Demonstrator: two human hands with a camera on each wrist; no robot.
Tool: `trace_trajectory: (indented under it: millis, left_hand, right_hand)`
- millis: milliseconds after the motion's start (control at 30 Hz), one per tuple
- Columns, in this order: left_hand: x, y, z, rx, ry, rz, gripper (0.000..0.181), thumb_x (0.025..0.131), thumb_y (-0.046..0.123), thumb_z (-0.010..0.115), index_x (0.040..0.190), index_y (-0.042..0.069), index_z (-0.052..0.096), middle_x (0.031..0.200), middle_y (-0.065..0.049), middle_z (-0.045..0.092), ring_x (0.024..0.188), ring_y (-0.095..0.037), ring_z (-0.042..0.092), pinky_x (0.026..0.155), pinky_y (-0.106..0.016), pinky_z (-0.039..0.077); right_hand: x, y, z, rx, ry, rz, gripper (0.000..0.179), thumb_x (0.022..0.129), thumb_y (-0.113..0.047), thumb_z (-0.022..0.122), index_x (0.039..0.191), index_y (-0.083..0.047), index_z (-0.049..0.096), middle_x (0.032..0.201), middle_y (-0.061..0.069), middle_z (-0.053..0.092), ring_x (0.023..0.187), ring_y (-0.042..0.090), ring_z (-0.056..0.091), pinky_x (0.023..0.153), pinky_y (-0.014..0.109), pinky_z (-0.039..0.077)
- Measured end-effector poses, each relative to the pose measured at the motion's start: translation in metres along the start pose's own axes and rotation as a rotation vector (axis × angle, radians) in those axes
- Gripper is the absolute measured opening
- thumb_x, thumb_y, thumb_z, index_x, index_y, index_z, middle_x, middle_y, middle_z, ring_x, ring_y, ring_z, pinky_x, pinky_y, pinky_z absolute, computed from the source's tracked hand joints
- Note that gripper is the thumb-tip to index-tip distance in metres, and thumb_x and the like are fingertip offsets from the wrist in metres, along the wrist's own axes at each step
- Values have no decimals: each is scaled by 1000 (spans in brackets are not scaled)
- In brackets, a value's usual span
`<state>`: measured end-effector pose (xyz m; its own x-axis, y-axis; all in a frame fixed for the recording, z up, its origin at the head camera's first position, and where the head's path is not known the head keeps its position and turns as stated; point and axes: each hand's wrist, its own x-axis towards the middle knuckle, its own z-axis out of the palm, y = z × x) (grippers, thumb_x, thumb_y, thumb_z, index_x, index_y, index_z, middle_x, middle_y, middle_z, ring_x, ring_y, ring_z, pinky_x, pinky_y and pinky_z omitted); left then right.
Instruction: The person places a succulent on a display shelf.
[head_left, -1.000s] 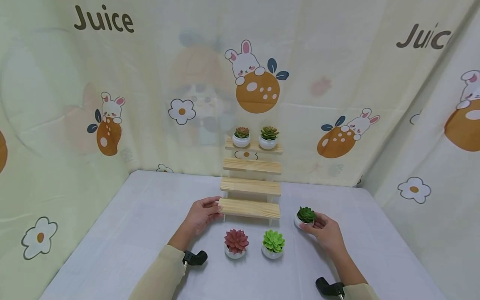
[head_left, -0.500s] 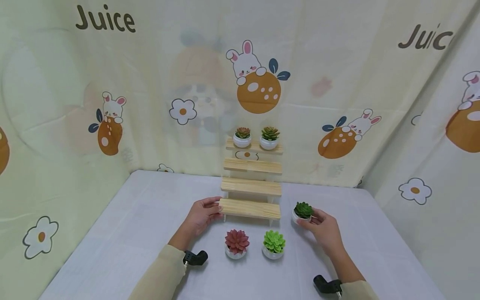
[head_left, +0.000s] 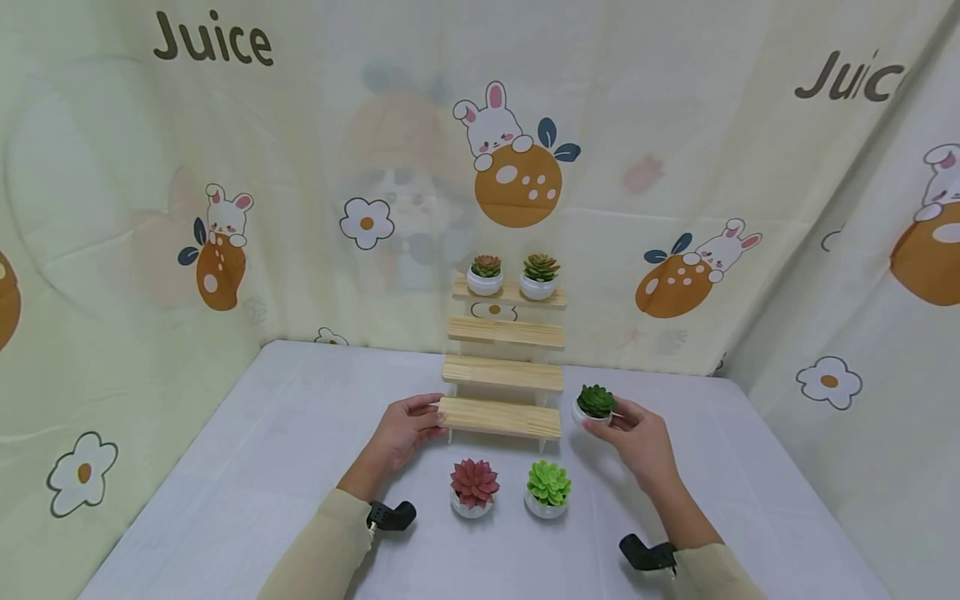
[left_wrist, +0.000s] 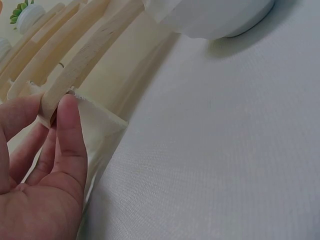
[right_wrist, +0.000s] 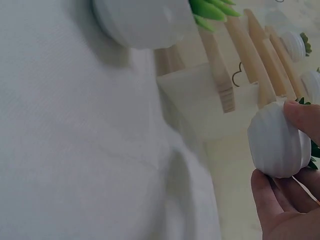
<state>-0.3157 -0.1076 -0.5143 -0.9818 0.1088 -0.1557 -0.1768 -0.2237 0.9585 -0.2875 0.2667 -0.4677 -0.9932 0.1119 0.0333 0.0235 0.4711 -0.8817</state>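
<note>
Two pieces of writing can be read on the curtain (head_left: 420,50): "Juice" at upper left and, at upper right, "Juic", which breaks off at the fold. The dark green plant (head_left: 596,402) has pointed, layered leaves and sits in a white, ribbed, rounded pot (right_wrist: 277,140). It is raised above the table (head_left: 337,383), just right of the stand (head_left: 502,374). The right hand (head_left: 641,442) grips the pot between thumb and fingers, parted by its width. The left hand (head_left: 406,432) pinches the left end of the bottom board (head_left: 498,417), thumb and fingers nearly closed. In front stand a red plant (head_left: 474,482) and a light green plant (head_left: 549,482).
</note>
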Motion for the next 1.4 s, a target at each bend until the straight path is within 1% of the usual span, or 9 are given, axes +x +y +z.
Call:
trace_trajectory:
  millis: [33,167,300,500,667,967,1133,1267,1400]
  left_hand:
    - [0,0,0,0,-1,-2,45,95,-3,68,139,-2,60,111,-13,68,91,-18,72,85,-33,65]
    - [-1,1,0,7,-2,-10,45,95,-3,68,139,-1,60,113,-14,68,92,-19,72,86,-34,65]
    - [-1,0,-1,5,3,-10,43,95,-3,67,138,-1,61,114,-15,68,92,-19,72,84,-33,65]
    - [0,-1,-1,15,-3,0,44,95,-2,68,138,-1,61,115,-16,68,92,-19,71,85,-33,65]
    - [1,-2,-1,17,-2,1,43,95,-2,67,138,-1,61,115,-16,69,92,-19,72,85,-33,65]
    - [0,-4,-1,11,-1,6,42,95,-4,66,137,-3,61,114,-16,69,91,-18,72,86,-34,65]
    - [2,-4,-2,9,1,-1,43,95,-4,67,137,-2,62,114,-16,68,92,-19,72,85,-34,65]
    - [1,-3,-1,15,0,0,43,95,-3,68,138,-2,61,115,-17,68,92,-20,72,84,-34,65]
    - [1,-2,-1,15,3,-3,43,95,-3,67,138,-1,61,116,-17,69,93,-20,72,84,-33,65]
  right_hand:
    - [0,-2,0,2,-1,-1,77,83,-37,86,149,-10,54,141,14,63,111,12,64,81,8,52]
    - [3,-11,3,32,-13,-9,75,83,-35,87,147,-11,56,138,14,65,107,9,65,80,10,54]
    - [6,-22,6,46,-38,-29,75,81,-37,88,145,-10,58,134,15,67,103,7,65,80,12,56]
    - [8,-34,7,45,-43,-80,73,79,-39,89,140,-9,62,131,15,68,100,7,65,79,11,55]
    - [9,-40,9,85,-60,-99,71,80,-36,89,139,-9,63,132,15,67,100,6,65,82,11,55]
    - [13,-56,23,159,-80,-147,65,81,-30,89,136,-6,64,133,15,67,103,4,66,85,11,56]
    - [18,-69,31,151,-91,-155,64,82,-30,88,137,-8,63,133,14,68,109,11,67,86,11,56]
    - [24,-79,38,169,-126,-158,64,83,-28,87,138,-9,63,135,15,67,117,21,66,89,15,57]
    - [29,-90,45,202,-152,-159,62,83,-24,87,138,-9,63,135,14,67,120,23,66,90,16,57]
